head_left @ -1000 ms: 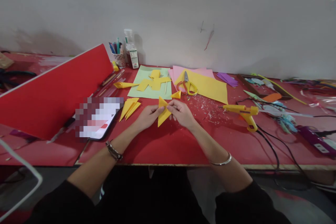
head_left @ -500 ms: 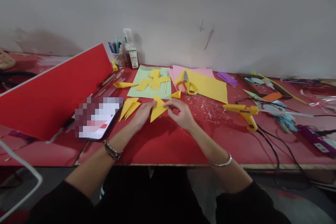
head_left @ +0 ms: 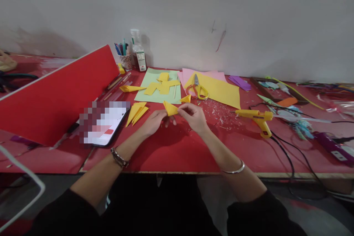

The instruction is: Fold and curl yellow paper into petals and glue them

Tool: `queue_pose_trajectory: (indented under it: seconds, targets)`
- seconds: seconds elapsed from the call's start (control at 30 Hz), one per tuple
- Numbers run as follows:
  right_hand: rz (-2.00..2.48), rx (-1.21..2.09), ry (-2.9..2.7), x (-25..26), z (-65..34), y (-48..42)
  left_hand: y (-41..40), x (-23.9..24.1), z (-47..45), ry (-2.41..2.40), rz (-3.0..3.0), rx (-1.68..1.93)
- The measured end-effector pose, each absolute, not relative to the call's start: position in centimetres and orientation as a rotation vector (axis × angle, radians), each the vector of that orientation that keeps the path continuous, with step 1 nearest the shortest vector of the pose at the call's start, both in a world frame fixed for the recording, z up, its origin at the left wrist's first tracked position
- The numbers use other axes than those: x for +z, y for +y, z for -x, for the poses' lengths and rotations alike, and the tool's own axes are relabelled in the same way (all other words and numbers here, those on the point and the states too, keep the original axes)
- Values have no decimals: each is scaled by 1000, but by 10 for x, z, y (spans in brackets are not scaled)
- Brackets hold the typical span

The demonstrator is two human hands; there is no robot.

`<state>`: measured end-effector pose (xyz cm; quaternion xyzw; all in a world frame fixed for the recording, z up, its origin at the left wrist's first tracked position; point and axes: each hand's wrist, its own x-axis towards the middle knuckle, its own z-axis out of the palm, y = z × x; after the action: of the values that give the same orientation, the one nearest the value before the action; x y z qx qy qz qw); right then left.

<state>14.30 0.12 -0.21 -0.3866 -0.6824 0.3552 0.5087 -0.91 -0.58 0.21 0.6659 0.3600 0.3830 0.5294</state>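
A piece of yellow paper (head_left: 170, 108), folded to a triangle, is held between my two hands just above the red table (head_left: 177, 151). My left hand (head_left: 155, 121) grips its left side, with some fingers reaching underneath. At the right corner, my right hand (head_left: 194, 116) pinches the paper between thumb and fingertips. To the left of my hands lie several folded yellow paper pieces (head_left: 136, 113). One small folded yellow piece (head_left: 185, 99) sits just beyond my right hand. Behind, yellow paper squares (head_left: 164, 87) rest on a light green sheet (head_left: 142, 96).
Scissors (head_left: 197, 87) lie on a yellow sheet (head_left: 224, 92) at the back. A yellow glue gun (head_left: 257, 118) with a black cable is on the right, near paper scraps. At left are a phone (head_left: 110, 129) and a leaning red board (head_left: 61, 96). A glass bottle (head_left: 140, 55) stands by the wall.
The yellow paper has gone from a larger, spread shape to a smaller folded triangle. My left fingers have moved beneath it, and both hands still hold it.
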Motion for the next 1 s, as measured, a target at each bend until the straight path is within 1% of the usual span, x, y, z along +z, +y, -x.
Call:
queue_pose_trajectory:
  seconds: [0.23,0.5,0.73,0.87,1.0]
  targets:
    - [908,912,-1595,-8,-141,5,-5,-4,9,842,-1705,975]
    - [922,905,-1657,-6,-139,1,-5,-7,8,1157,-1892,970]
    - [997,1100,-1693,-4,-139,-1,-6,-6,10,1153,-1962,853]
    - [1018,1080,-1755,-2,-140,-2,-6,-8,10,1146,-1944,810]
    - [1028,1010,-1848,-1,-141,-3,-6,-7,9,1196,-1909,895]
